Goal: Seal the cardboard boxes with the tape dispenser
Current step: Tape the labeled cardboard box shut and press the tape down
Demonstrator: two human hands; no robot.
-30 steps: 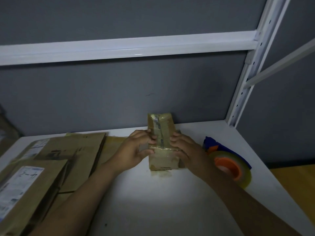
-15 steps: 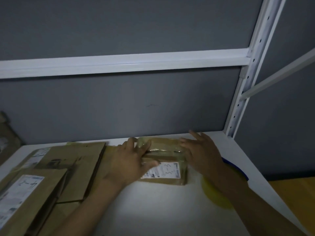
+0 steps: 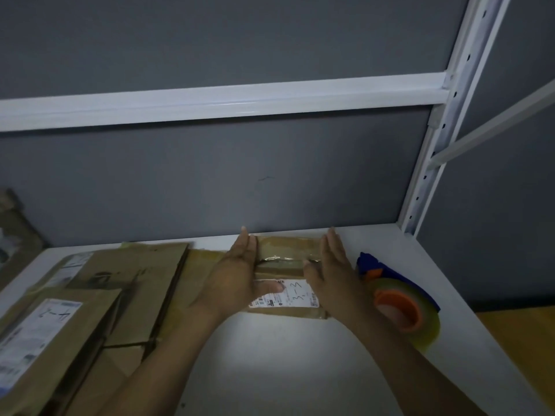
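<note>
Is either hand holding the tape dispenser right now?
No. The blue and orange tape dispenser lies on the white table, while both hands press the small brown cardboard box.

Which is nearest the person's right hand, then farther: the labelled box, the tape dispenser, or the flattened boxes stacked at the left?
From the right hand:
1. Labelled box, touching its left side, between both hands.
2. Tape dispenser, just to its right on the table.
3. Flattened boxes, far left, beyond the left hand.

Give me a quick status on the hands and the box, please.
Left hand and right hand flat, open, flanking small taped box. Tape dispenser idle at right. Nothing in the way.
</note>
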